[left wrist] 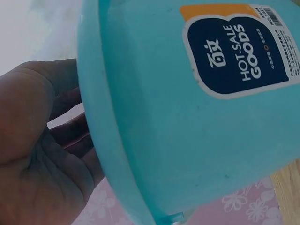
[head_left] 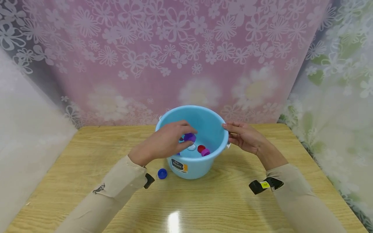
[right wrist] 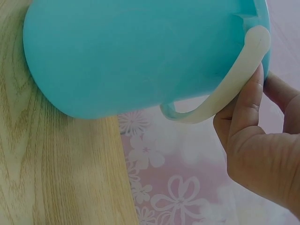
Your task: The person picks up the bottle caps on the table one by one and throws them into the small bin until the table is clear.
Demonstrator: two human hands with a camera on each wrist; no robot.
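Observation:
A light blue bucket [head_left: 190, 170] stands upright on the table, its side label [left wrist: 236, 56] facing the person. Over the bucket's opening, my left hand [head_left: 164, 140] pinches a purple bottle cap [head_left: 190, 138] between thumb and fingers; in the left wrist view the bucket wall hides the fingertips. My right hand [head_left: 244, 137] grips the bucket's right rim, its fingers against the white handle [right wrist: 229, 91]. Inside the bucket lie a red cap [head_left: 201, 149], a magenta cap [head_left: 205, 152] and a white cap [head_left: 191, 147], others being partly covered by my left hand.
A dark blue bottle cap [head_left: 162, 173] lies on the wooden table [head_left: 221, 207], just left of the bucket's base. Flowered pink cloth [head_left: 175, 64] hangs behind the table's far edge, with pale cloth at both sides.

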